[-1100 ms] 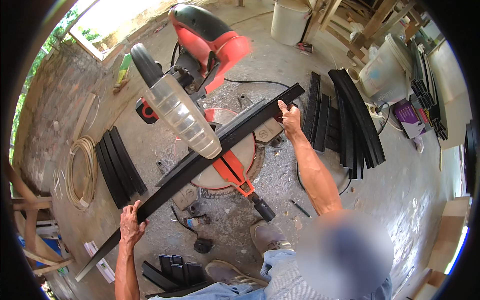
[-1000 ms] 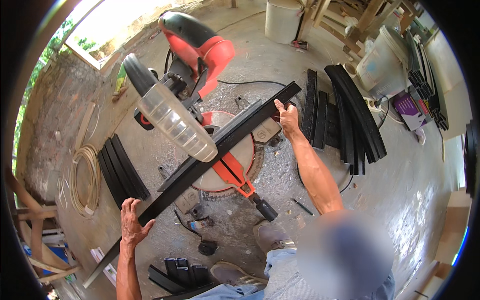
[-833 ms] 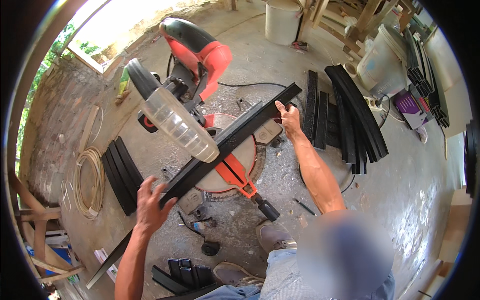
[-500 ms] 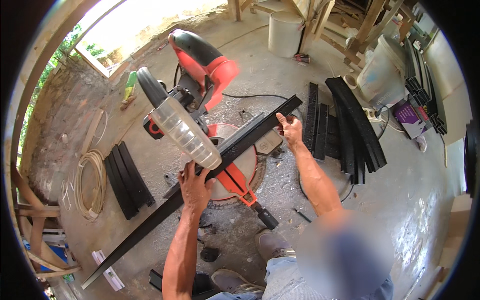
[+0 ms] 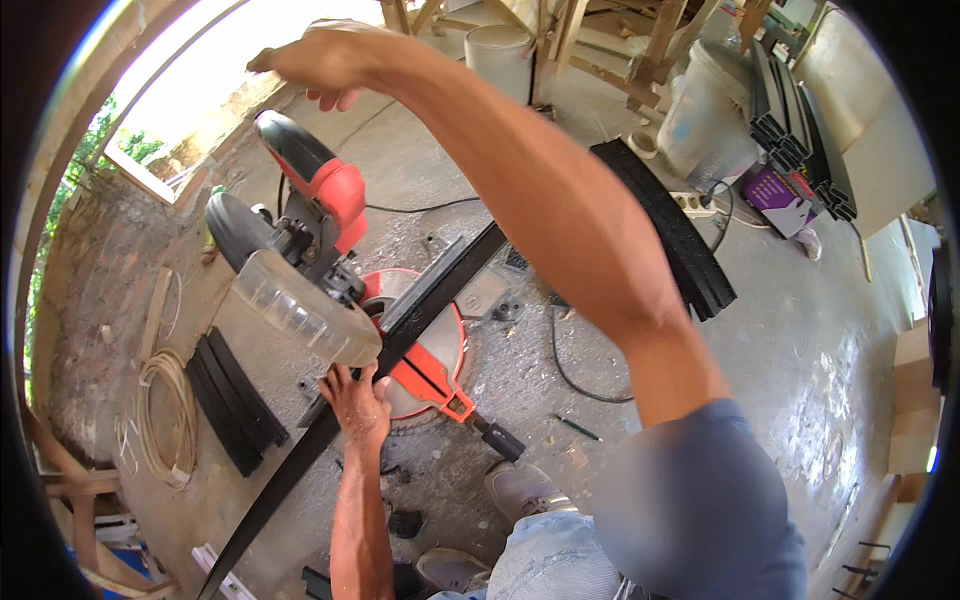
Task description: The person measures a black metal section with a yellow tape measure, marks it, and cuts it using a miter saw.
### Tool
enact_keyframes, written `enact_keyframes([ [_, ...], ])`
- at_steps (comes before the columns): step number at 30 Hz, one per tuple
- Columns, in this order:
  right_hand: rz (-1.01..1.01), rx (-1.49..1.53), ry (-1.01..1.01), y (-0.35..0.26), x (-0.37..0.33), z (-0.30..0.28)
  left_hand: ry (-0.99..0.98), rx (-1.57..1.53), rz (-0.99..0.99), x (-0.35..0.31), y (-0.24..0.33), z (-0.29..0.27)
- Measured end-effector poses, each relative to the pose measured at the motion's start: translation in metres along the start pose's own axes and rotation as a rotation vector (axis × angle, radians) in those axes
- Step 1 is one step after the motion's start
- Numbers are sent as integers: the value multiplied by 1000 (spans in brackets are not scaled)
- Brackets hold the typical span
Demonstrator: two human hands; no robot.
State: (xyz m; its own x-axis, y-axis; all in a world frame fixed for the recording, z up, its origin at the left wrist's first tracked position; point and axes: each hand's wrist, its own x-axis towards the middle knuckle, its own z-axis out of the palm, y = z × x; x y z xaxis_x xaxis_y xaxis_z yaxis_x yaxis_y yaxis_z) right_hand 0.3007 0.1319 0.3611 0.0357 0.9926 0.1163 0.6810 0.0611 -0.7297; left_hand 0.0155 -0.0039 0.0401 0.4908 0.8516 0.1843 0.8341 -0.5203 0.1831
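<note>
A red and black mitre saw (image 5: 335, 195) stands on the floor, its head raised and its clear blade guard (image 5: 305, 310) over the round base. Across the base, along the fence, lies a long black profile bar (image 5: 430, 305); its near-left end runs down to the floor. My left hand (image 5: 360, 405) grips the bar just below the guard, fingers over it. My right hand (image 5: 315, 62) is up in the air beyond the saw's black handle, fingers apart, holding nothing that shows. My right forearm crosses the picture and hides part of the floor and the bar's far end.
Short black profile pieces (image 5: 235, 400) lie left of the saw, beside a coiled hose (image 5: 165, 420). More black pieces (image 5: 680, 235) lie to the right, near a power strip (image 5: 690, 205), white buckets (image 5: 705, 110) and a purple box (image 5: 775, 200). A pencil-like stick (image 5: 578, 428) lies near my feet.
My right hand has let go of the bar's far end and swung up and left, above the saw handle. My left hand stays on the bar. The whole view has shifted.
</note>
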Motion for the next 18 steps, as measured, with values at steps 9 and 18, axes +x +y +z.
enact_keyframes([
  [9, -103, -328, -162, -2, 26, 56, 55, -20, 56, 2, 5, 16],
  [18, -107, 72, 257, 46, -152, 79, 133, -327, 155, -30, -92, 108],
])
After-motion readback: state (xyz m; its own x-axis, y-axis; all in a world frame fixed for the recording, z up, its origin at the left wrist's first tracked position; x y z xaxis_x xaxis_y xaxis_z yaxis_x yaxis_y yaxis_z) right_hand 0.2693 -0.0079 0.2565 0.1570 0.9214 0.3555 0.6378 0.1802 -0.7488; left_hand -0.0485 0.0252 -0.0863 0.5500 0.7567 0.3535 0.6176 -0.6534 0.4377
